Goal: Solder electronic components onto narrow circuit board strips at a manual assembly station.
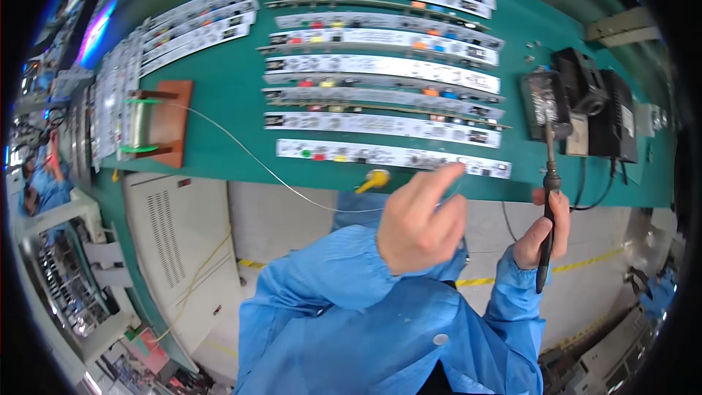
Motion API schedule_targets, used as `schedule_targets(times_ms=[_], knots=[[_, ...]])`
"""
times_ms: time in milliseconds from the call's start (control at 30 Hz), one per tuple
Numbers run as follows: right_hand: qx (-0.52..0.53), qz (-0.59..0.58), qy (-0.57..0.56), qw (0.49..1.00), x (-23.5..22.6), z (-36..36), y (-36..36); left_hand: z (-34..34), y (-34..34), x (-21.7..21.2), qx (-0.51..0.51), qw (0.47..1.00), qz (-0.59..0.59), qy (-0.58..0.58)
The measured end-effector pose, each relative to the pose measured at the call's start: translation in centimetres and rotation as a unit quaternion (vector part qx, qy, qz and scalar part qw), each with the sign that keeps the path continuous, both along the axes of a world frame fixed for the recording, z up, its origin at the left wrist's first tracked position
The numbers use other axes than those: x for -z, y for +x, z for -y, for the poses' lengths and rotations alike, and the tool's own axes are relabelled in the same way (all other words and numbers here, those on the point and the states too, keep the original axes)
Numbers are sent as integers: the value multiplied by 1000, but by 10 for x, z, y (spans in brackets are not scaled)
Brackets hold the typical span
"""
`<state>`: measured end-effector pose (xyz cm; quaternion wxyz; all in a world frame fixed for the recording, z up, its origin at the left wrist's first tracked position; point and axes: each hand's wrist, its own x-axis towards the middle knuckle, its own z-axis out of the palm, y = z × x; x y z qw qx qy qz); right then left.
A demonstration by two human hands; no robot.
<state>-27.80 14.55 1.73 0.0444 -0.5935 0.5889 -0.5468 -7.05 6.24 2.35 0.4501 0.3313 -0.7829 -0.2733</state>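
My left hand [424, 219] is closed round a thin solder wire [281, 181], which trails back to a spool [139, 123] on a brown stand. The index finger reaches over the right part of the nearest white circuit board strip [344, 153]; I cannot tell if it touches. My right hand [545, 232] grips a black soldering iron [550, 197] held upright in the picture, its metal end against or just above the dark tip-cleaning box [542, 101]. Small red, yellow and green parts sit on the strip's left half.
Several more circuit board strips [380, 64] lie in rows behind, with others [201, 36] at the far left. A black soldering iron holder [581, 80] and a black box [618, 117] with cables stand at the right. A yellow-tipped object [375, 180] sits at the green table's [227, 124] front edge.
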Motion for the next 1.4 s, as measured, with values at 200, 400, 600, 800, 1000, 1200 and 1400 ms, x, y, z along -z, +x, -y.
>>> schedule_targets(times_ms=[200, 400, 600, 800, 1000, 1200, 1400], knots=[[51, -171, 89, 980, 2, 25, 18, 2, 68, -21, -72, 997, 22, -36], [49, -126, 107, 985, 16, 25, 21, 40, 139, -21, -277, 951, 135, 20], [56, -106, 96, 988, 14, 22, 22, 51, 143, -8, -243, 943, 217, 67], [48, 33, 31, 998, 24, 16, 28, 37, 148, -17, -277, 939, -7, 206], [16, -1, -43, 999, 7, 15, 22, 55, 170, -7, -70, 935, -188, 291], [-11, 40, -23, 999, -1, 6, 19, 65, 165, -9, -61, 917, -223, 326], [-59, 129, -17, 990, 4, 4, 17, 72, 185, -3, 23, 932, -184, 310]])
